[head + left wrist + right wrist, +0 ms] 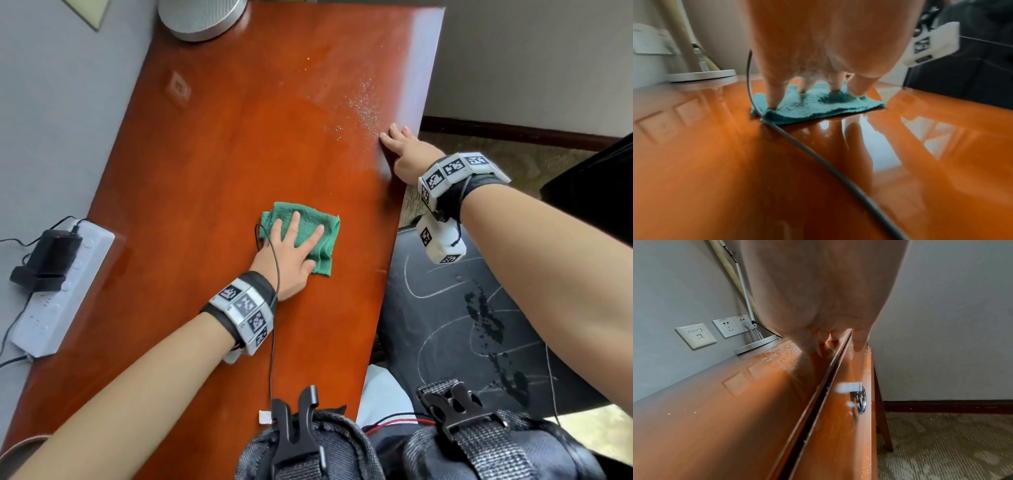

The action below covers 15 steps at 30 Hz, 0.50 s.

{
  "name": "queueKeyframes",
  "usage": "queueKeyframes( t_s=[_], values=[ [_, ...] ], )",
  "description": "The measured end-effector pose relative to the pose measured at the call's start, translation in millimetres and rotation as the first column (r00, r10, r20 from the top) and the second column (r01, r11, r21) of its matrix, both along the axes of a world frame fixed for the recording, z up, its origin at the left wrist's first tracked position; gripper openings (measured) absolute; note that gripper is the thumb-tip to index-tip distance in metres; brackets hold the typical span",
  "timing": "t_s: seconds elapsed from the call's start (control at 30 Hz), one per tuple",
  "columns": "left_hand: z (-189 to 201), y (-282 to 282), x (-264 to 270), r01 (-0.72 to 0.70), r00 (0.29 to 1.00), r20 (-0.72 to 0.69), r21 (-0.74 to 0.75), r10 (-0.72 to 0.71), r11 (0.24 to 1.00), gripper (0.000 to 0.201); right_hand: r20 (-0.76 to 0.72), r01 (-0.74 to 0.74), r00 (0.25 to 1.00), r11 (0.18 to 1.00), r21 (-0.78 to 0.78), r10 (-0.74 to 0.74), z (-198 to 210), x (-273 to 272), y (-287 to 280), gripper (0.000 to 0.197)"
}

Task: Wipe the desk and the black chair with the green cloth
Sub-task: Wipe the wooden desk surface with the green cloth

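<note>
A folded green cloth (308, 233) lies flat on the glossy red-brown desk (212, 164) near its middle. My left hand (291, 246) presses down on the cloth with spread, straight fingers; the left wrist view shows the fingertips (772, 100) on the cloth (813, 107). My right hand (404, 147) rests open on the desk's right edge, fingers flat on the top beside a patch of white crumbs (363, 106). In the right wrist view the right hand (834, 340) straddles the desk edge (830, 373). The black chair (479, 308), with white scribbles and dark stains, stands right of the desk.
A round silver lamp base (202, 17) sits at the desk's far end. A white power strip (58, 291) with a black charger (48, 260) lies along the left edge by the wall. A drawer front with a metal handle (859, 399) hangs below the desk edge. Patterned carpet (941, 443) lies beyond.
</note>
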<state>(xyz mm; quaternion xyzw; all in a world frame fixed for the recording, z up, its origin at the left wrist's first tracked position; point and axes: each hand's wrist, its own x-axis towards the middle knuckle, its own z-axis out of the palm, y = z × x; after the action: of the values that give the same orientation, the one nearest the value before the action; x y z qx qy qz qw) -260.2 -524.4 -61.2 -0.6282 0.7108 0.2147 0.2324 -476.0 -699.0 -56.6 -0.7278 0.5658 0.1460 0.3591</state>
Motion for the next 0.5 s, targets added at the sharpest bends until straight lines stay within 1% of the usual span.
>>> queueKeyframes(
  t_s=[0.07, 0.13, 0.23, 0.37, 0.5],
  values=[
    [0.7, 12.2, 4.9, 0.095, 0.995, 0.016, 0.022, -0.095, 0.995, 0.062, 0.011, 0.001, 1.0, 1.0, -0.004, -0.001, -1.6, -1.7, -0.3, 0.081],
    [2.0, 17.6, 6.1, 0.132, 0.991, 0.028, 0.04, -0.133, 0.99, 0.063, 0.029, -0.002, 1.0, 1.0, -0.014, 0.002, -4.7, -3.3, -0.8, 0.08],
    [3.1, 11.0, 0.6, 0.089, 0.996, 0.012, 0.063, -0.09, 0.994, 0.061, 0.062, 0.006, 0.998, 0.999, -0.031, -0.004, -11.6, -5.4, -0.5, 0.075],
    [3.9, -21.6, -12.0, 0.004, 1.0, -0.017, 0.059, -0.003, 0.998, 0.062, 0.114, 0.034, 0.993, 0.997, -0.074, -0.025, -18.8, -7.9, 2.2, 0.069],
    [0.2, -67.6, -19.1, 0.019, 1.0, -0.003, 0.052, -0.019, 0.998, 0.063, 0.124, 0.047, 0.992, 0.994, -0.103, -0.034, -21.8, -6.9, 3.0, 0.064]
  ],
)
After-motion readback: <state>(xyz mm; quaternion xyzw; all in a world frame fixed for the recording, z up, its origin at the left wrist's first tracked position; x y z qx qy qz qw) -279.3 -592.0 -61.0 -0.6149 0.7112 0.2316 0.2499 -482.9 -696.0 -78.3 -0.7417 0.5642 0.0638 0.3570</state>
